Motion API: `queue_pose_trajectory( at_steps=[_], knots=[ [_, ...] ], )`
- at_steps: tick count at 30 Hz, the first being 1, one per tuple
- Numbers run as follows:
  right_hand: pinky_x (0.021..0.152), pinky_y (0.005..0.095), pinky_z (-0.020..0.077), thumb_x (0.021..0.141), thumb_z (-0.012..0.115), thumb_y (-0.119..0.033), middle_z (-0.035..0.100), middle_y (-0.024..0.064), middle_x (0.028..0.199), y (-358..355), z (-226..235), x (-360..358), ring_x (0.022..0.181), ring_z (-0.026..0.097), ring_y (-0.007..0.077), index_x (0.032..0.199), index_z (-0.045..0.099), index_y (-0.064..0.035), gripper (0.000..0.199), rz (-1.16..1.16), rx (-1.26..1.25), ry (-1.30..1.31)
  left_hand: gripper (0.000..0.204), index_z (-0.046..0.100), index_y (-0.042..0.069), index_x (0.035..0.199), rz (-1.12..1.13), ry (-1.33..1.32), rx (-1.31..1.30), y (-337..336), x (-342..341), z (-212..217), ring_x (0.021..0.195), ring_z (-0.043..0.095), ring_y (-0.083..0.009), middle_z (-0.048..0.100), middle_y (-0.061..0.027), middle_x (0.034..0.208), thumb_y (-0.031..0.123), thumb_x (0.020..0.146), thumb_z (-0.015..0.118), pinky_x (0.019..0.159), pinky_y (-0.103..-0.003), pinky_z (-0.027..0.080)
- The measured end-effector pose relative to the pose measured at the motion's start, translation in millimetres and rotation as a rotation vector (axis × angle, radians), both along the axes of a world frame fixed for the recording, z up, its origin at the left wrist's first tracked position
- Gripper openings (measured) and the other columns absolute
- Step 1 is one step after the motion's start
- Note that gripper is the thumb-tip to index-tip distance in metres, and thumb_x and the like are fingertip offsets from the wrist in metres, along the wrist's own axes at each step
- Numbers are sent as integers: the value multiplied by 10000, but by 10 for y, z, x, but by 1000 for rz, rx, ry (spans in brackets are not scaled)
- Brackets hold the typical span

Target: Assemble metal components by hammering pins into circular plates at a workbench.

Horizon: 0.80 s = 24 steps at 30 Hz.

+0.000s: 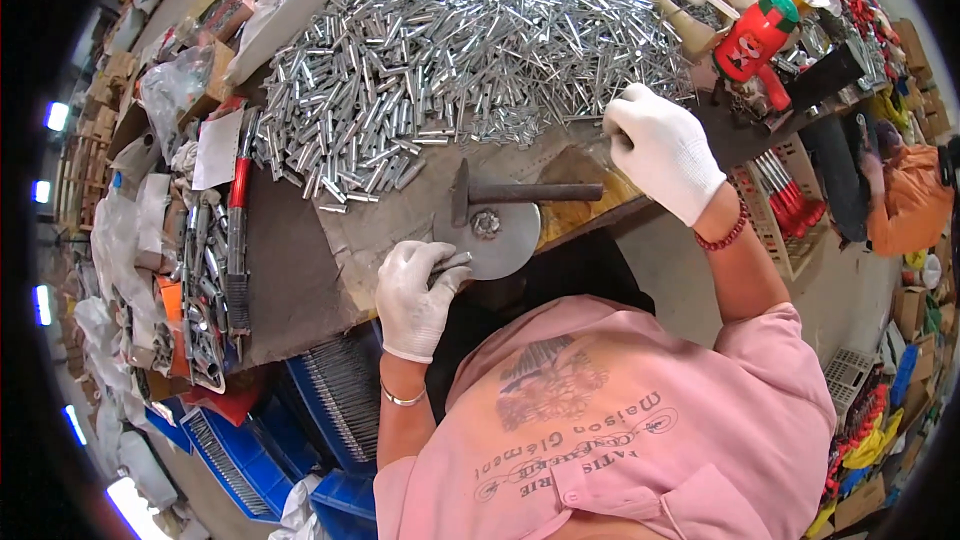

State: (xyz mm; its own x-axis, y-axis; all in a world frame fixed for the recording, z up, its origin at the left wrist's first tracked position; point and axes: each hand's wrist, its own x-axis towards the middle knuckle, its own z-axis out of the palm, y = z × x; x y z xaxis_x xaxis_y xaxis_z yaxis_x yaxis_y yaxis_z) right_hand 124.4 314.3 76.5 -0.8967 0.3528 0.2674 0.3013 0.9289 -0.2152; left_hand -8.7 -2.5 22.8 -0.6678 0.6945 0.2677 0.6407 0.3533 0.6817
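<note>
My left hand (413, 298), in a white glove, is closed on a small metal sleeve (456, 262) beside a round grey metal plate (515, 243). A hammer (535, 192) lies across the far side of this plate, its handle pointing right. By the hammer head, a small lump of metal (486, 224) sits on the plate. My right hand (660, 145), also gloved, is curled shut at the right edge of a large heap of metal pins and sleeves (430, 60). Whatever its fingers hold is hidden.
Long tools with a red-handled bar (238, 190) line the bench's left side. A red bottle with a green top (757, 37) stands at the far right. Blue bins (335, 390) sit below the bench; a crate of red-handled tools (785, 205) is at right, near a person in orange (912, 198).
</note>
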Motion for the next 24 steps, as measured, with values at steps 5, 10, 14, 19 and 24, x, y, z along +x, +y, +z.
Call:
queue_pose_trajectory(
  at_steps=[5, 10, 14, 19, 24],
  knots=[
    [755, 430, 558, 872, 722, -69, 645, 137, 927, -12, -293, -62, 836, 689, 358, 939, 705, -50, 72, 139, -246, 55, 149, 774, 61, 924, 7, -24, 13, -8, -1, -72, 838, 682, -319, 696, -117, 893, 51, 808, 866, 741, -424, 540],
    [767, 379, 557, 907, 755, -69, 681, 134, 944, -91, -508, -232, 818, 691, 329, 1034, 780, -34, 134, 178, -392, 157, 134, 787, 67, 907, 34, -12, 68, 36, 9, -72, 827, 676, -313, 689, -109, 849, 58, 804, 872, 738, -427, 535],
    [757, 403, 567, 919, 719, -74, 661, 117, 920, -664, -296, -204, 826, 699, 328, 1092, 800, -121, 197, 396, -283, 91, 122, 792, 76, 899, 0, 10, 77, 20, -41, -149, 819, 672, -305, 686, -100, 836, 66, 808, 873, 732, -425, 530],
    [765, 437, 569, 903, 705, -76, 646, 103, 938, -977, -521, -228, 889, 698, 336, 1028, 777, -124, 152, 446, -310, -41, 148, 795, 69, 926, -24, -68, 57, -4, -70, -168, 814, 668, -306, 688, -102, 852, 67, 799, 871, 732, -423, 528],
    [755, 438, 568, 897, 730, -142, 626, 96, 926, -1018, -579, -262, 880, 691, 327, 941, 731, -105, 58, 449, -270, -53, 165, 796, 61, 948, -10, -46, 124, 8, -55, -166, 819, 676, -311, 695, -111, 879, 32, 798, 858, 735, -417, 540]
  ],
)
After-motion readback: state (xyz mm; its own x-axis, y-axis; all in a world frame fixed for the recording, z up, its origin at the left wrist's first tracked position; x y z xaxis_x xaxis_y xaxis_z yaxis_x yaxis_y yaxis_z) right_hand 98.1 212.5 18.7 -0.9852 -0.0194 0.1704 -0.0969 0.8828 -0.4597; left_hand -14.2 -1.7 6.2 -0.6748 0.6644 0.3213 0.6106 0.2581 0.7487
